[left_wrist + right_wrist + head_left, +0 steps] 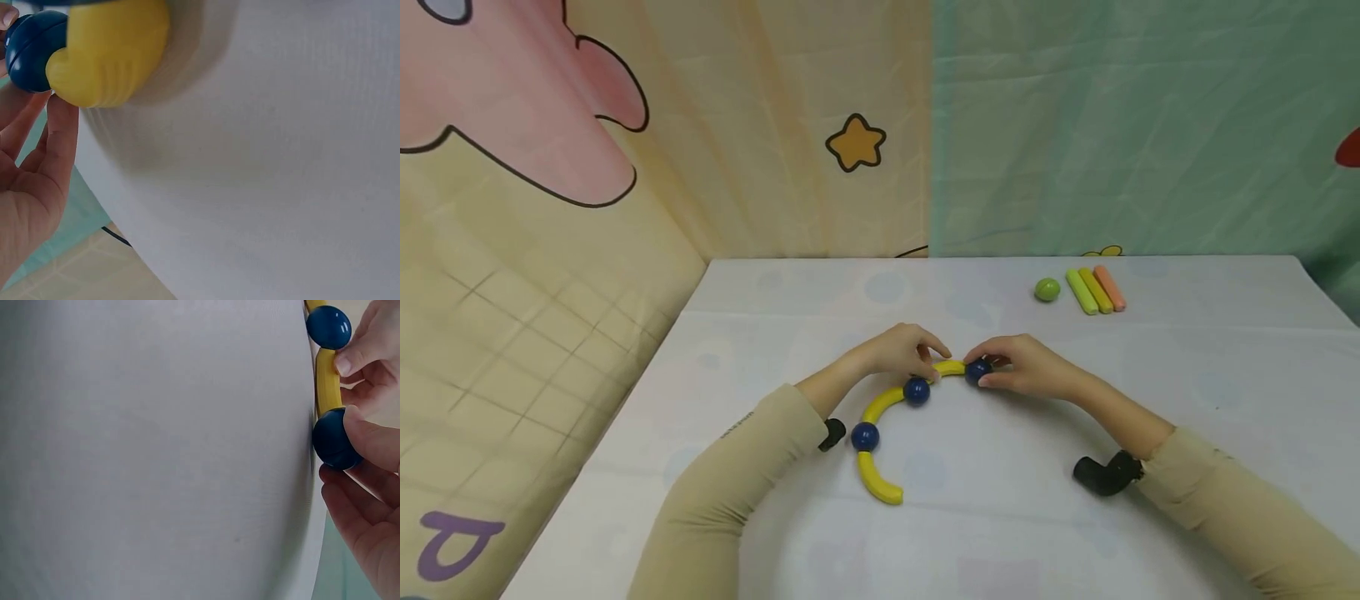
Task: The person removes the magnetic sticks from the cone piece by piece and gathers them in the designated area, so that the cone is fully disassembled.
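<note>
A curved chain of yellow curved rods and dark blue balls lies on the table, its loose yellow end (882, 483) nearest me. My left hand (904, 350) pinches the farthest yellow curved rod (327, 381), thumb on its side, just beyond a blue ball (917, 391). At that rod's other end, my right hand (1028, 367) grips another blue ball (336, 439) between thumb and fingers. Rod and ball meet there. A third blue ball (865, 437) joins the two nearer rods. In the left wrist view, a yellow rod (119, 50) looms close to the camera.
Toward the back right of the white-covered table (1000, 517) lie a green ball (1047, 289) and a light green rod (1082, 292), a yellow rod (1096, 290) and an orange rod (1109, 288) side by side. A printed curtain (775, 167) hangs behind the table.
</note>
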### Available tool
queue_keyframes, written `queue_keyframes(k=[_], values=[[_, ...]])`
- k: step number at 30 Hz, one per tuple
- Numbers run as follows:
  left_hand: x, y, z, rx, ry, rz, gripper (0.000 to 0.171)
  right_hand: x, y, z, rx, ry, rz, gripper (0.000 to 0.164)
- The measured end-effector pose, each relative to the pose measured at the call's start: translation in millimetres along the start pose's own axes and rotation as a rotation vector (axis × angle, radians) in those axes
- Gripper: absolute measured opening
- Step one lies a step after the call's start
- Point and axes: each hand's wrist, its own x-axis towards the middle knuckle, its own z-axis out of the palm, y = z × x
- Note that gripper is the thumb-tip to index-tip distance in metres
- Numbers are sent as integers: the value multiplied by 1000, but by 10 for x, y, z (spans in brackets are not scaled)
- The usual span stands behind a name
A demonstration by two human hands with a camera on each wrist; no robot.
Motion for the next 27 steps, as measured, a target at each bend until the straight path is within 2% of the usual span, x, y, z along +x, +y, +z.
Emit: queue_keyframes(k=[7,15,23,27], values=[[-3,-34,13,-41,7,-30,30,22,-21,15,10,-10,-2,26],[13,-37,20,-74,8,-25,30,3,-26,-11,41,-22,-10,25],[-13,-35,38,-88,15,-40,30,-2,-8,-2,55,-28,4,25],[-24,-44,36,-90,16,-38,30,-17,-3,-48,21,-8,37,26]])
